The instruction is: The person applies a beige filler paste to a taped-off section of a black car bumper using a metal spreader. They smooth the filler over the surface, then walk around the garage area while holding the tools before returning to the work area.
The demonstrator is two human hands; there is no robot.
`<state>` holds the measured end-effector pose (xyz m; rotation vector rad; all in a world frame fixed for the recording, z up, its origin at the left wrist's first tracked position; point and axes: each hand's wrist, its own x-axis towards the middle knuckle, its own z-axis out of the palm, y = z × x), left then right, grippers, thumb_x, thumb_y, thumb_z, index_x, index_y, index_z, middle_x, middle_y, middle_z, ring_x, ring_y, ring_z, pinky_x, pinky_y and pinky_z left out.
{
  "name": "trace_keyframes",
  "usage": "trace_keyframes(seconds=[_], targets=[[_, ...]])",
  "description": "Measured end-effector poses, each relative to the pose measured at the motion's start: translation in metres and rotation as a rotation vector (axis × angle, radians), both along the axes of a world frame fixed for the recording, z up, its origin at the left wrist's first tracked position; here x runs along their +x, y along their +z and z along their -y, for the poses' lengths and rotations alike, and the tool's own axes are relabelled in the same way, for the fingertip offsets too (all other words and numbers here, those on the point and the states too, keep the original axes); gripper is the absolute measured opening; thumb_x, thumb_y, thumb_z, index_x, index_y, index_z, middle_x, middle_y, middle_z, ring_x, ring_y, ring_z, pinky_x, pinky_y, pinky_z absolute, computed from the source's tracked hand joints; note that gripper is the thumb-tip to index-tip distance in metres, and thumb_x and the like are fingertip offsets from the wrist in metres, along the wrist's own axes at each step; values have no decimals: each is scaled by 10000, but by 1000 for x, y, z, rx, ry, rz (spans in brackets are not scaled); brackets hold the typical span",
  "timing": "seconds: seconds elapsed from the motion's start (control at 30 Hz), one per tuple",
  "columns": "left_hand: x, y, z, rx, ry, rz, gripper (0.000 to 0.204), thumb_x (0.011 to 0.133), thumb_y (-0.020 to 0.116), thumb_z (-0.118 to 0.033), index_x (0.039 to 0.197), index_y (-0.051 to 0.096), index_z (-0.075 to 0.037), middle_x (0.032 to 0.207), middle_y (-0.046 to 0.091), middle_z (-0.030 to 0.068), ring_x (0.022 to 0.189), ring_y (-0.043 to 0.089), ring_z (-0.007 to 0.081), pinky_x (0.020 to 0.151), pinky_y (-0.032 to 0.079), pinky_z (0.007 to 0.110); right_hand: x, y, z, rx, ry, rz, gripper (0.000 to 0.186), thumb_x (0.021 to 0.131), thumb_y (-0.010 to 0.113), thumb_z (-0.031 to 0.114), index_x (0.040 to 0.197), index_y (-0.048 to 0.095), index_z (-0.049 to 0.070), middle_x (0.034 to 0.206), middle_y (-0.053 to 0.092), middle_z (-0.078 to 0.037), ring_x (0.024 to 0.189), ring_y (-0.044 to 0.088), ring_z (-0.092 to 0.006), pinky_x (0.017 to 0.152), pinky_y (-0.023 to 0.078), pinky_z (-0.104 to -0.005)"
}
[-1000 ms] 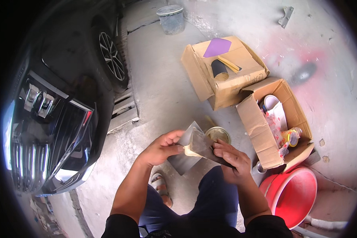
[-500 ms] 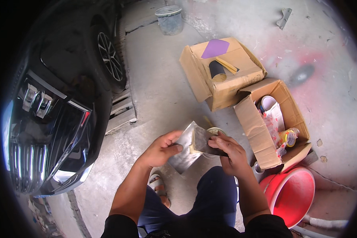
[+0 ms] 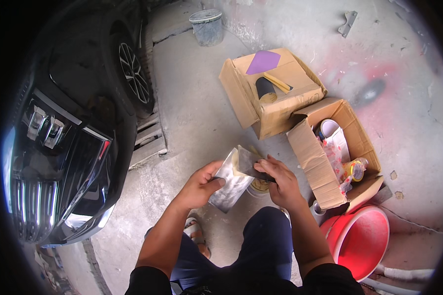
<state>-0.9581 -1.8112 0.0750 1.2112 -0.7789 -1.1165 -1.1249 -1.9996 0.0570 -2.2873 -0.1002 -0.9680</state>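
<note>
My left hand (image 3: pixel 202 186) grips the left edge of a flat grey metal plate (image 3: pixel 229 191), its thumb on the top face. The plate is tilted, smeared and shiny. My right hand (image 3: pixel 282 181) is closed around a putty knife (image 3: pixel 249 161) with a wide greyish blade and a dark grip. The blade meets the plate's upper part, where cream-coloured putty (image 3: pixel 237 164) lies along the contact. Below my right fingers a round tin (image 3: pixel 257 189) is partly covered by the plate and hand.
At left stands a black car (image 3: pixel 91 105). Ahead is a closed cardboard box (image 3: pixel 285 110) bearing a purple sheet (image 3: pixel 263 62) and a rolled dark sheet (image 3: pixel 265 88). Right of it are an open box (image 3: pixel 316 169) with tape rolls, a red tub (image 3: pixel 362 243) and, farther off, a bucket (image 3: pixel 206 32).
The putty knife has turned and shifted on the plate, baring more of the plate's face. My right hand has moved slightly, and the tin shows more. The whole view has shifted a little.
</note>
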Motion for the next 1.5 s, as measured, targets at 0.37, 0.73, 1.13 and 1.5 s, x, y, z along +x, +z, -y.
trace_keyframes(seconds=[0.37, 0.73, 1.13, 1.5], targets=[[4, -4, -2, -25, 4, -14, 440, 911, 464, 64, 1344, 415, 7, 1218, 571, 50, 1075, 534, 94, 928, 411, 246, 6, 0, 7, -65, -86, -8, 752, 563, 442, -205, 1271, 508, 41, 1090, 667, -104, 1038, 612, -349, 990, 448, -471], [2, -14, 9, -247, 278, -341, 415, 888, 511, 23, 1294, 443, -30, 1195, 600, 78, 1096, 561, 155, 967, 425, 305, -13, -21, 8, 1157, 7, 226, 574, 839, 585, -58, 1373, 391, 24, 1095, 623, -80, 1050, 584, -165, 907, 488, -322], [-20, -11, 18, -279, 375, -431, 391, 862, 501, 54, 1241, 471, -37, 1166, 604, 71, 1075, 563, 152, 963, 423, 312, 20, -38, -11, 1496, 268, -24, 571, 833, 633, -19, 1354, 421, 79, 897, 595, 27, 800, 549, -58, 745, 447, -213], [-17, -7, 16, -467, 483, -201, 454, 931, 499, 1, 1362, 370, -55, 1281, 544, 71, 1158, 516, 152, 1021, 361, 316, -8, -35, -8, 1189, 185, 75, 579, 848, 557, -103, 1378, 373, 42, 1209, 586, -85, 1066, 558, -118, 888, 445, -257]])
